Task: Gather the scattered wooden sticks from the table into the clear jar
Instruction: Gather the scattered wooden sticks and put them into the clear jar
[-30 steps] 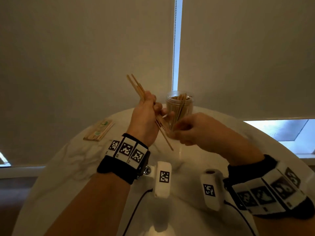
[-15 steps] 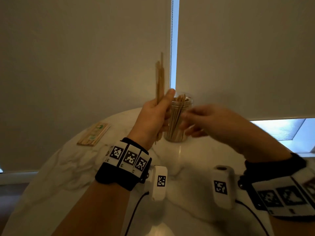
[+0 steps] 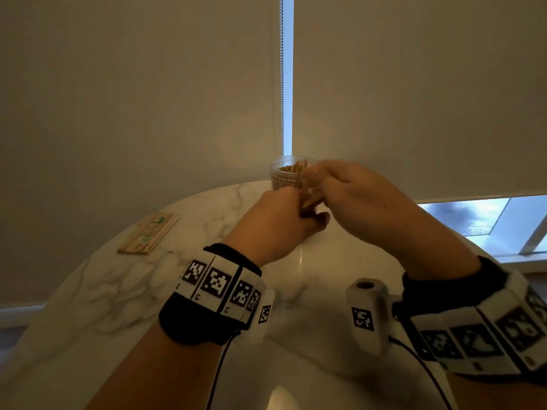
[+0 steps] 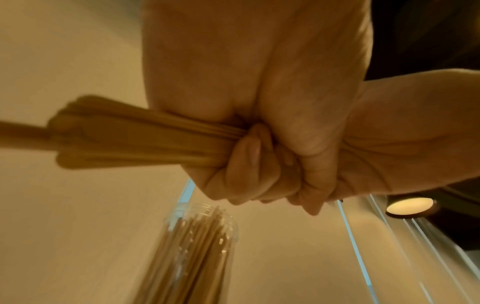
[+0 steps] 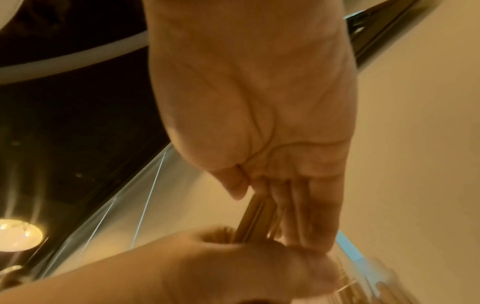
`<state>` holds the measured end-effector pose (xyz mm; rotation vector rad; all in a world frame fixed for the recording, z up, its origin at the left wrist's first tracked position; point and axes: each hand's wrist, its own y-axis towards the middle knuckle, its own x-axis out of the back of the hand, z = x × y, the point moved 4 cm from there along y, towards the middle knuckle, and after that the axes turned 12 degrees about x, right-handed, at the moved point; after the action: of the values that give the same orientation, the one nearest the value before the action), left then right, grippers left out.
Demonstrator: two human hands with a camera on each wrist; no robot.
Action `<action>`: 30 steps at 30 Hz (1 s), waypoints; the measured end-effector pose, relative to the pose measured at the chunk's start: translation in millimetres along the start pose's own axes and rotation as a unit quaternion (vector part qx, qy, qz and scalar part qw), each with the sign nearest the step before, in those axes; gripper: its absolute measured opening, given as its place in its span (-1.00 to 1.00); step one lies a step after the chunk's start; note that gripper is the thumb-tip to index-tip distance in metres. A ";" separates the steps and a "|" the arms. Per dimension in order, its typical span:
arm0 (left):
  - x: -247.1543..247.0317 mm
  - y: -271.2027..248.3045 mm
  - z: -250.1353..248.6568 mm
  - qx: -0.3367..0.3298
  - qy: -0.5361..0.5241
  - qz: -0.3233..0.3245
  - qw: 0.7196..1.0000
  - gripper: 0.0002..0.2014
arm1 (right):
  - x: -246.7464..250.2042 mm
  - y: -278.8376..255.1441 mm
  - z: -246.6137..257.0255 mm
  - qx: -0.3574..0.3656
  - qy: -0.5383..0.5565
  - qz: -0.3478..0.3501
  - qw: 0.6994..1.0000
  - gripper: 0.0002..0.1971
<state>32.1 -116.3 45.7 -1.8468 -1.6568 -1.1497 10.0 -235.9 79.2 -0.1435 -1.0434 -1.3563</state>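
Observation:
My left hand (image 3: 281, 223) grips a bundle of wooden sticks (image 3: 309, 199) in a fist, just in front of the clear jar (image 3: 284, 176). In the left wrist view the bundle (image 4: 142, 139) sticks out sideways from the curled fingers (image 4: 249, 164), above the jar (image 4: 197, 246), which stands upright and holds many sticks. My right hand (image 3: 340, 190) meets the bundle at the jar's rim. In the right wrist view its thumb (image 5: 236, 189) and long fingers (image 5: 311, 216) pinch the sticks (image 5: 254, 218) just above my left hand (image 5: 233, 267).
A flat pack of wooden sticks (image 3: 148, 233) lies at the far left of the round marble table (image 3: 118, 291). Closed roller blinds hang right behind the jar. The table's curved edge runs close on both sides.
My left hand has brought the bundle down from upright above the jar to low in front of it. My right hand has closed in from the right and taken hold of the sticks.

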 end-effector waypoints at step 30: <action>24.7 2.4 15.6 0.188 -0.413 -0.022 0.891 -0.54 | 7.2 -0.6 -1.0 0.060 -0.110 -0.200 0.972 -0.50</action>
<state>38.0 -89.7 56.6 -2.1560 -2.1428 0.0413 9.1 -241.9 83.2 0.0099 -1.3908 -1.6614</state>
